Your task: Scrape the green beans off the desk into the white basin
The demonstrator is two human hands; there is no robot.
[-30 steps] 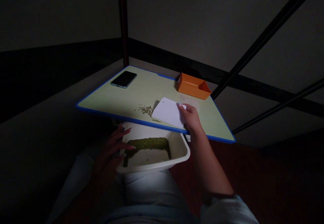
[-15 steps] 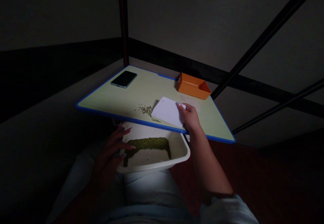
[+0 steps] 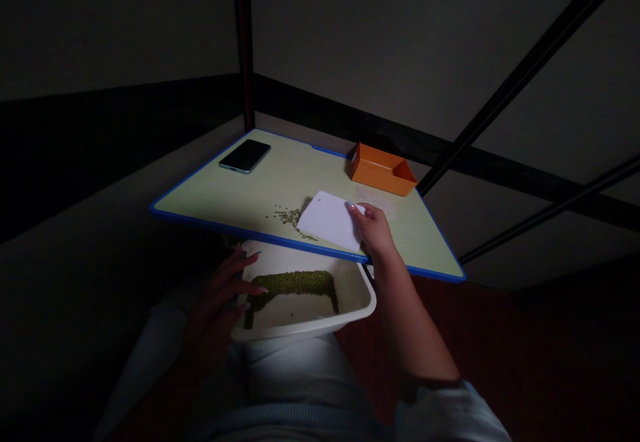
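Observation:
My right hand (image 3: 375, 229) pinches a flat white scraper (image 3: 330, 219) with a small hole in one corner, thumb on top. The scraper leans low over the table top, its left edge beside a small scatter of green beans (image 3: 289, 217), likely mung beans. Below the table's front edge, a white plastic basin (image 3: 305, 329) rests on my lap. Green beans (image 3: 295, 283) lie in it, mostly in a band along its far side. My left hand (image 3: 223, 295) grips the basin's left side, its fingers reaching over the rim. That hand is in deep shadow.
The pale folding table (image 3: 210, 192) has a raised blue edge. On it are a phone (image 3: 246, 155) at the back left and an orange open box (image 3: 383, 172) at the back right. Walls stand close behind and to the left. The room is dim.
The scraper and my right hand have shifted very slightly left, towards the scattered beans. My left hand and the basin look the same.

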